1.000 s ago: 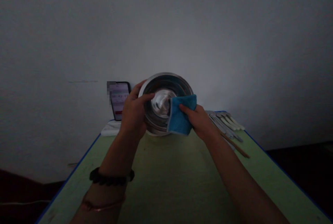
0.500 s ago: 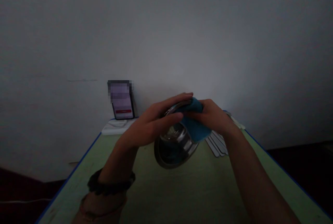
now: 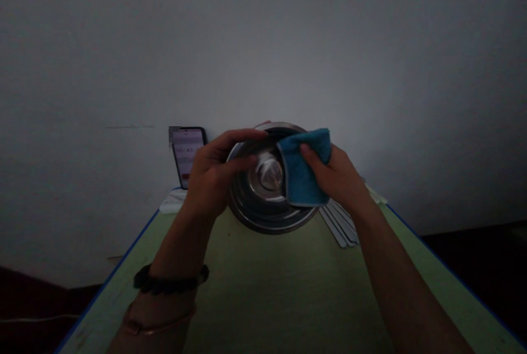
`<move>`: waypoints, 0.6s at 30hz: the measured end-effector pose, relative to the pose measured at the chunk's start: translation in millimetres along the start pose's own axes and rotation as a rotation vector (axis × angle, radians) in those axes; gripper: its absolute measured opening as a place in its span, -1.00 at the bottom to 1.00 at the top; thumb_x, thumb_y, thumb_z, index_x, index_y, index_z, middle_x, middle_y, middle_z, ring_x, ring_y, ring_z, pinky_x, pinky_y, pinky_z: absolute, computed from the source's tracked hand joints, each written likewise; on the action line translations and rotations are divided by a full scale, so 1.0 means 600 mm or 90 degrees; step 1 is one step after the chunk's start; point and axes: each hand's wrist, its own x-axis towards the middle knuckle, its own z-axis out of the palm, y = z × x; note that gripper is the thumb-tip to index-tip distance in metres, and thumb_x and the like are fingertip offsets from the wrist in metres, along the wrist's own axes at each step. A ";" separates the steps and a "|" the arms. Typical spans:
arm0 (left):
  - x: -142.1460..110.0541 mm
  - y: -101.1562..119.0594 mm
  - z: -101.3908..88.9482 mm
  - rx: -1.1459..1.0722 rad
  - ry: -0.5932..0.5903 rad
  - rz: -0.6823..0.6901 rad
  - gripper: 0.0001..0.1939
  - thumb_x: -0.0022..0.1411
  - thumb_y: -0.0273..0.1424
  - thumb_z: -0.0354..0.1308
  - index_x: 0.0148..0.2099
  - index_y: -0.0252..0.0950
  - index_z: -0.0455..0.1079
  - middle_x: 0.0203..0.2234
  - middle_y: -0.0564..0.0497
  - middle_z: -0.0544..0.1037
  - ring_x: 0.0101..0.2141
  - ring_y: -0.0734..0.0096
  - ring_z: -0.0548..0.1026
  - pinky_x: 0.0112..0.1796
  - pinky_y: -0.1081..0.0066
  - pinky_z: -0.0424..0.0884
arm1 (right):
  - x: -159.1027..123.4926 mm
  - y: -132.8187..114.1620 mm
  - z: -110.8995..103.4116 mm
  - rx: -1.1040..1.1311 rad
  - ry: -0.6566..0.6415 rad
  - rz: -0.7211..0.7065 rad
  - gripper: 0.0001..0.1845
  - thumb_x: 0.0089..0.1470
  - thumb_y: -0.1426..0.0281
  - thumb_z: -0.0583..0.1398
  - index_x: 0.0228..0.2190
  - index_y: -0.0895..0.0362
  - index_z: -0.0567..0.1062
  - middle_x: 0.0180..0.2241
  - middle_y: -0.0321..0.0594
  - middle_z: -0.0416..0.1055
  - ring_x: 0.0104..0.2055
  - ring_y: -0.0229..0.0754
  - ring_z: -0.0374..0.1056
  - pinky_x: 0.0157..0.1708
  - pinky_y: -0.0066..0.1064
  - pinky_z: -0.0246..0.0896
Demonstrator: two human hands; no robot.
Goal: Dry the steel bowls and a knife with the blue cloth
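A shiny stainless steel bowl (image 3: 267,217) is held up above the table, its round face turned toward me. My left hand (image 3: 218,173) grips its left side, with the thumb across the front and fingers along the upper rim. Over the bowl's right side lies a blue cloth (image 3: 307,178) with a pale edge. My right hand (image 3: 333,170) pinches that cloth against the bowl, thumb on top; its other fingers are hidden behind the cloth and bowl.
A phone (image 3: 187,159) leans upright against the wall, by a white object (image 3: 171,203) on the green table (image 3: 263,293). Several flat grey strips (image 3: 340,225) lie behind my right wrist, near a pale item (image 3: 376,195) at the table's right edge.
The bowl has been raised and turned from tilted to facing me. My right hand and the cloth have shifted from its upper rim to its right side; my left hand has moved left.
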 end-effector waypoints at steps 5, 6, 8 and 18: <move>0.003 0.003 -0.003 0.012 -0.084 -0.056 -0.64 -0.09 -0.64 0.13 -0.22 -0.22 0.46 -0.16 0.05 0.52 -0.10 0.23 0.43 -0.05 0.24 0.31 | -0.002 0.001 0.007 -0.074 -0.035 -0.083 -0.69 0.05 0.18 0.06 -0.28 0.14 0.39 -0.29 -0.14 0.41 -0.25 -0.13 0.31 -0.28 -0.31 0.15; 0.003 0.004 -0.003 0.015 -0.101 -0.070 -0.64 -0.08 -0.65 0.12 -0.21 -0.23 0.46 -0.15 0.04 0.52 -0.09 0.22 0.42 -0.05 0.24 0.30 | -0.002 0.000 0.008 -0.098 -0.031 -0.091 -0.70 0.04 0.19 0.07 -0.28 0.14 0.39 -0.30 -0.14 0.40 -0.26 -0.12 0.31 -0.29 -0.31 0.14; 0.004 0.005 -0.002 0.020 -0.117 -0.087 -0.64 -0.07 -0.65 0.11 -0.20 -0.23 0.46 -0.16 0.04 0.53 -0.10 0.22 0.43 -0.04 0.24 0.30 | -0.002 -0.001 0.008 -0.128 -0.020 -0.094 -0.70 0.01 0.18 0.10 -0.31 0.15 0.38 -0.33 -0.15 0.39 -0.29 -0.13 0.30 -0.32 -0.32 0.13; 0.006 0.000 0.004 0.052 0.052 -0.006 -0.65 -0.09 -0.60 0.12 -0.21 -0.20 0.46 -0.16 0.09 0.52 -0.10 0.21 0.43 -0.04 0.20 0.30 | 0.003 0.010 0.013 -0.007 -0.005 0.042 -0.59 0.00 0.06 0.05 -0.24 0.12 0.26 -0.31 -0.12 0.39 -0.28 -0.09 0.32 -0.37 -0.30 0.16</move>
